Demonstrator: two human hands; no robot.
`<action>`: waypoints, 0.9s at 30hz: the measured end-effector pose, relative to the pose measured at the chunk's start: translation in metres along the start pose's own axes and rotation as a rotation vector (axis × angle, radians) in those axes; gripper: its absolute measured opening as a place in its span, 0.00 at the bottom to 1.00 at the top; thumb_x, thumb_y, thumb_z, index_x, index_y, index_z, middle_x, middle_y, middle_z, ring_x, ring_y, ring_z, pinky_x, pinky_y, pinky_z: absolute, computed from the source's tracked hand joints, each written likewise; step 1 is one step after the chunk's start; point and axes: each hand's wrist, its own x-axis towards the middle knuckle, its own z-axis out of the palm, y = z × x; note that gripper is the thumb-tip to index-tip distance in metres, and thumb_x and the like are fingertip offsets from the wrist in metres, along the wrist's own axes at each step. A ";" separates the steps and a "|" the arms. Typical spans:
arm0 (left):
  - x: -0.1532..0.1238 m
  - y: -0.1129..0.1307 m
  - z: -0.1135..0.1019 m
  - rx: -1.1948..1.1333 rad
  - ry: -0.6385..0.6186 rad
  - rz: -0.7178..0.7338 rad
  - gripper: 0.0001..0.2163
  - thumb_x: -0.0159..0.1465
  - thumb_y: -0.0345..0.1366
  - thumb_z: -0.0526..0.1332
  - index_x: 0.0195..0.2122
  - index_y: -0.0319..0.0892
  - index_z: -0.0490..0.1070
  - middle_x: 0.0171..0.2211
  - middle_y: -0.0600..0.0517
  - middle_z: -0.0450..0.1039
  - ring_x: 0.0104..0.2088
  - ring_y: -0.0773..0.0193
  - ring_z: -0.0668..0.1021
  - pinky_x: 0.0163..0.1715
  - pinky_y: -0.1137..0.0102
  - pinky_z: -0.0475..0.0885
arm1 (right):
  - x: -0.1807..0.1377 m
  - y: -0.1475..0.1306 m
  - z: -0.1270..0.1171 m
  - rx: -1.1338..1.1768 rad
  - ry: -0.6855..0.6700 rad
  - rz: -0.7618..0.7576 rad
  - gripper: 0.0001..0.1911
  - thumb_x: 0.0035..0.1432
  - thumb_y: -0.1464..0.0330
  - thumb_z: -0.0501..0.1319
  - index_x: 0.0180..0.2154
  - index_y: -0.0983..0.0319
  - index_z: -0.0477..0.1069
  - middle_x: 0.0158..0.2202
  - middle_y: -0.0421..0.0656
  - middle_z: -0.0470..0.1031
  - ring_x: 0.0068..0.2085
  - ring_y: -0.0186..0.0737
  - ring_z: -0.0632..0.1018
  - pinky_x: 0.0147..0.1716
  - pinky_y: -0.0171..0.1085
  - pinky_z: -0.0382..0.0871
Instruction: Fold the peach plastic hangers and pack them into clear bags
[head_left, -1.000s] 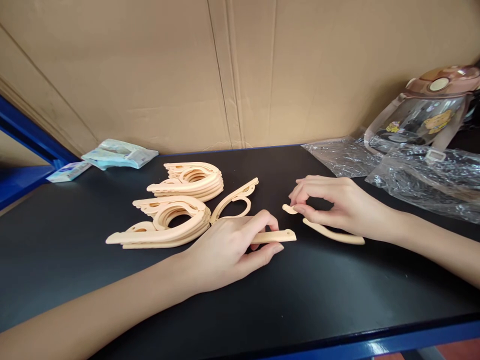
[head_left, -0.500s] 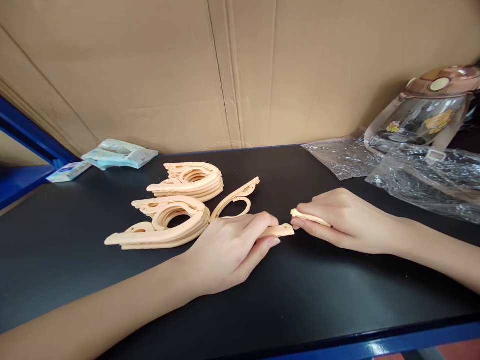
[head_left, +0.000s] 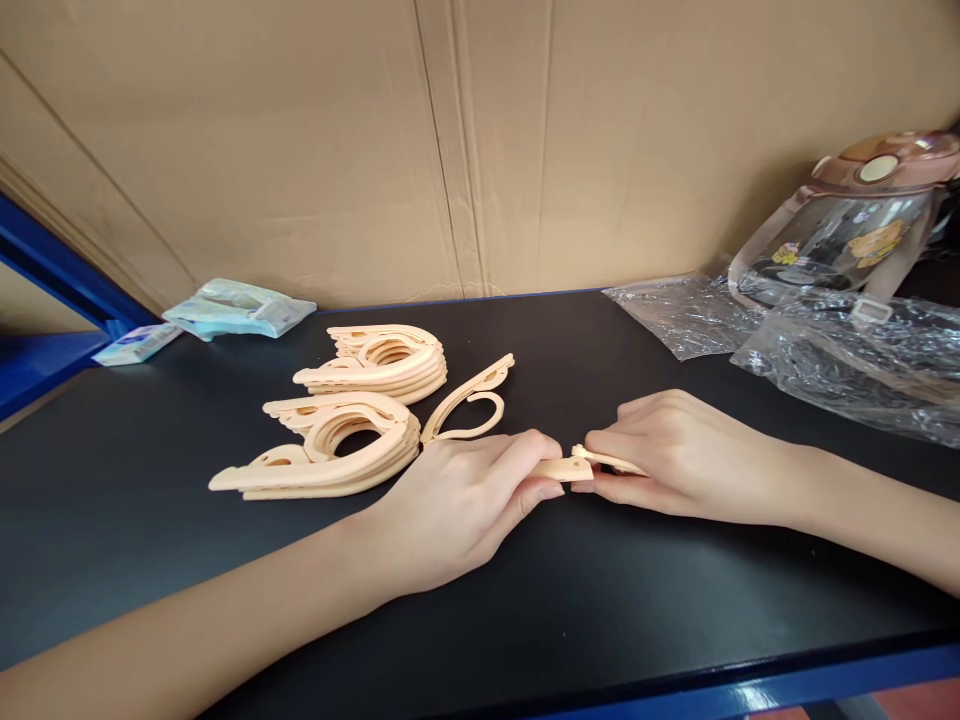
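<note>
My left hand (head_left: 469, 500) is closed around a peach plastic folding hanger (head_left: 474, 388); its hook and one arm rise behind my knuckles. A flat end with a small hole sticks out past my fingertips. My right hand (head_left: 682, 455) pinches a slim peach plastic piece (head_left: 611, 460), most of it hidden by the fingers. The tip of that piece meets the flat end from the left hand, or nearly so; whether they are joined I cannot tell. Left of my hands lie two stacks of folded hangers, a nearer stack (head_left: 367, 472) and a farther stack (head_left: 382, 378).
A blue-and-white soft packet (head_left: 240, 308) and a smaller packet (head_left: 136, 343) lie at the back left of the black table (head_left: 637, 600). Clear plastic wrap (head_left: 862, 350) and a strapped water bottle (head_left: 847, 235) are at the right. Cardboard (head_left: 337, 150) stands behind.
My right hand has moved left and slightly down, bringing its piece up to the hanger's flat end. My left hand has shifted slightly; the stacks have not moved.
</note>
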 end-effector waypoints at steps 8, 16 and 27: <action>-0.001 0.003 0.002 0.054 -0.029 -0.036 0.11 0.72 0.34 0.49 0.54 0.43 0.58 0.44 0.54 0.77 0.34 0.65 0.80 0.29 0.72 0.71 | -0.001 -0.001 0.002 -0.063 0.018 -0.021 0.21 0.69 0.61 0.50 0.25 0.61 0.66 0.19 0.38 0.67 0.19 0.33 0.61 0.23 0.38 0.47; -0.001 0.001 0.004 0.049 -0.006 0.002 0.12 0.73 0.34 0.48 0.56 0.41 0.58 0.49 0.53 0.76 0.41 0.66 0.80 0.36 0.73 0.73 | -0.002 -0.002 0.000 0.060 -0.028 0.035 0.20 0.68 0.59 0.50 0.27 0.61 0.67 0.19 0.38 0.68 0.20 0.33 0.62 0.23 0.37 0.47; -0.002 0.003 0.004 0.030 -0.004 0.014 0.12 0.73 0.33 0.46 0.55 0.41 0.58 0.49 0.49 0.76 0.42 0.64 0.80 0.37 0.72 0.74 | -0.001 -0.004 0.000 0.047 -0.021 0.033 0.20 0.68 0.60 0.50 0.26 0.62 0.67 0.19 0.38 0.68 0.20 0.32 0.63 0.23 0.37 0.48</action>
